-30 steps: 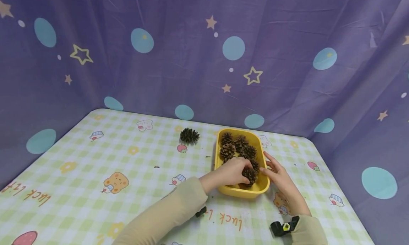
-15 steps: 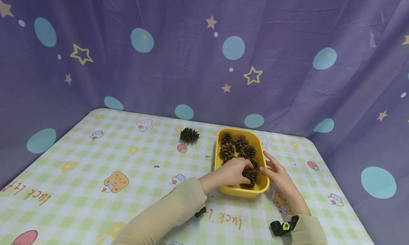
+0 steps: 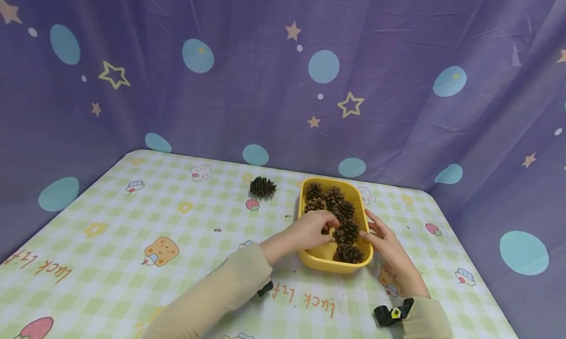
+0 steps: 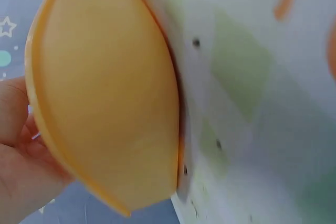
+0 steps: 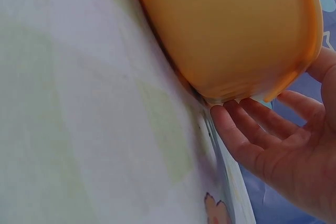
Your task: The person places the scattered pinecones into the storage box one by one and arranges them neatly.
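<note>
A yellow plastic bin (image 3: 325, 266) stands on the table with several brown pine cones inside. My left hand (image 3: 311, 229) is over the bin's near left part, fingers bent, with a gap between thumb and forefinger. A pine cone (image 3: 325, 230) shows partly beneath those fingers; the hand hides the rest. Another pine cone (image 3: 348, 254) lies in the bin's near right corner. My right hand (image 3: 386, 240) rests against the bin's outer right side, thumb at the rim. In the right wrist view, the fingertips (image 5: 223, 116) touch the bin's lower wall.
One darker pine cone (image 3: 263, 187) lies on the table left of the bin. Small brown flakes (image 3: 217, 230) are scattered on the checked tablecloth (image 3: 110, 260). A purple curtain (image 3: 247, 83) hangs behind the table and along its sides.
My left hand has let go of a pine cone, now in the near right corner, and moved left inside the bin's outline. The right hand has stayed in place.
</note>
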Action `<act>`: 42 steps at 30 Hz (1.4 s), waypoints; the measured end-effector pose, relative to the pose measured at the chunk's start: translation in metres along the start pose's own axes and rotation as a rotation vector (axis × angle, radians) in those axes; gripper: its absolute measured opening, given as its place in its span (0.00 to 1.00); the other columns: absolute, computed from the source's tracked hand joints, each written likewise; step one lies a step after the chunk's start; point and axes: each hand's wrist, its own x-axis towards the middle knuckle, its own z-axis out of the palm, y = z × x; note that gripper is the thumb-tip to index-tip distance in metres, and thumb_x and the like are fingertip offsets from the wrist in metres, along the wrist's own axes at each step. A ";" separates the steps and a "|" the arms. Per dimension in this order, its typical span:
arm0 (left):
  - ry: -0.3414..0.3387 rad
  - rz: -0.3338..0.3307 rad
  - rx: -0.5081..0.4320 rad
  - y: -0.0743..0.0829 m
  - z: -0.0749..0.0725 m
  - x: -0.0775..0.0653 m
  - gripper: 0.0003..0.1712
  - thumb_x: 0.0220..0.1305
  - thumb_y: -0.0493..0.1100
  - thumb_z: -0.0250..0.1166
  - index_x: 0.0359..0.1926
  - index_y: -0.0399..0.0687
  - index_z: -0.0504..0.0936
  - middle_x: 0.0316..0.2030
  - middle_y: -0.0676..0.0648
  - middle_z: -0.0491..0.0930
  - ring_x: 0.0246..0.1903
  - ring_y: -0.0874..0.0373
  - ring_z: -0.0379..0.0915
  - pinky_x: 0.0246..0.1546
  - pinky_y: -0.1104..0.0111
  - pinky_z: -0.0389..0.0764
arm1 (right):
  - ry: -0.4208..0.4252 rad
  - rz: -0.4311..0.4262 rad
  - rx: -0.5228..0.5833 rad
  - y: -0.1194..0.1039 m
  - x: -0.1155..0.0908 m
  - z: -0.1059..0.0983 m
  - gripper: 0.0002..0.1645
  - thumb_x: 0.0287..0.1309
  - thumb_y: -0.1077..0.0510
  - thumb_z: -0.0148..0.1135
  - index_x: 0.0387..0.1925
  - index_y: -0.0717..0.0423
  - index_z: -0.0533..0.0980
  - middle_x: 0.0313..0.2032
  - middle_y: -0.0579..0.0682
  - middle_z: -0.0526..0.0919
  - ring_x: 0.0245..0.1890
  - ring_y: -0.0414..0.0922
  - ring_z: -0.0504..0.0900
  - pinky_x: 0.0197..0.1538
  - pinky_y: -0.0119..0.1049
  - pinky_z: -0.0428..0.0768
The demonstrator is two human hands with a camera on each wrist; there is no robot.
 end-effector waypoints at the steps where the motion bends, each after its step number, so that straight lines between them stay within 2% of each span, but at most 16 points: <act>1: 0.012 -0.001 -0.014 -0.003 -0.003 -0.001 0.17 0.56 0.42 0.65 0.47 0.47 0.78 0.42 0.51 0.78 0.40 0.62 0.74 0.39 0.78 0.75 | -0.001 -0.002 -0.001 0.000 0.000 0.000 0.40 0.62 0.53 0.53 0.70 0.41 0.45 0.62 0.63 0.62 0.56 0.58 0.70 0.49 0.45 0.78; 5: 0.077 -0.022 -0.051 -0.015 -0.016 -0.007 0.15 0.58 0.42 0.64 0.47 0.47 0.78 0.40 0.51 0.78 0.38 0.63 0.74 0.39 0.76 0.75 | -0.001 -0.007 -0.003 -0.001 0.000 0.001 0.41 0.62 0.53 0.53 0.70 0.41 0.45 0.62 0.63 0.62 0.56 0.58 0.70 0.50 0.45 0.77; 10: 0.166 -0.062 -0.085 -0.028 -0.034 -0.013 0.15 0.58 0.41 0.63 0.48 0.47 0.78 0.43 0.49 0.79 0.40 0.59 0.74 0.42 0.70 0.76 | 0.006 0.002 -0.018 -0.001 0.001 0.000 0.41 0.62 0.52 0.54 0.70 0.40 0.46 0.63 0.62 0.62 0.56 0.57 0.71 0.51 0.46 0.77; 14: 0.217 -0.061 -0.108 -0.040 -0.046 -0.015 0.16 0.58 0.40 0.63 0.48 0.44 0.77 0.44 0.47 0.79 0.40 0.58 0.75 0.43 0.69 0.77 | 0.009 -0.007 -0.033 -0.001 0.002 0.000 0.41 0.62 0.52 0.54 0.70 0.41 0.46 0.62 0.63 0.62 0.56 0.58 0.70 0.51 0.46 0.77; 19: 0.285 -0.039 -0.087 -0.055 -0.054 -0.016 0.18 0.57 0.39 0.63 0.50 0.41 0.76 0.42 0.46 0.79 0.40 0.56 0.75 0.43 0.66 0.78 | 0.012 0.004 -0.030 0.001 0.000 0.000 0.41 0.62 0.51 0.54 0.70 0.40 0.45 0.62 0.62 0.63 0.57 0.58 0.70 0.51 0.46 0.77; 24: 0.328 -0.074 -0.031 -0.074 -0.057 -0.021 0.20 0.57 0.41 0.64 0.52 0.44 0.75 0.44 0.48 0.77 0.44 0.56 0.74 0.45 0.66 0.76 | 0.018 0.007 -0.020 0.001 0.000 0.001 0.40 0.62 0.52 0.54 0.70 0.40 0.46 0.62 0.61 0.63 0.57 0.58 0.70 0.52 0.47 0.76; 28: 0.347 -0.123 -0.003 -0.090 -0.059 -0.023 0.22 0.57 0.43 0.64 0.54 0.45 0.75 0.47 0.48 0.75 0.47 0.54 0.73 0.47 0.64 0.75 | 0.014 -0.003 -0.026 0.001 0.000 0.001 0.40 0.62 0.52 0.54 0.70 0.41 0.46 0.62 0.62 0.63 0.56 0.58 0.70 0.52 0.47 0.76; 33: 0.369 -0.152 0.031 -0.103 -0.064 -0.021 0.26 0.56 0.43 0.65 0.56 0.44 0.72 0.52 0.45 0.73 0.52 0.51 0.69 0.55 0.60 0.70 | 0.016 0.005 -0.018 0.002 0.001 0.000 0.40 0.62 0.52 0.54 0.70 0.40 0.46 0.63 0.62 0.62 0.56 0.57 0.71 0.51 0.46 0.77; 42: 0.288 -0.253 0.055 -0.118 -0.073 -0.014 0.30 0.57 0.45 0.64 0.60 0.46 0.68 0.59 0.44 0.66 0.60 0.48 0.60 0.59 0.55 0.66 | 0.010 0.003 0.001 0.006 0.002 0.000 0.41 0.61 0.52 0.54 0.70 0.40 0.46 0.62 0.61 0.63 0.56 0.56 0.71 0.52 0.46 0.76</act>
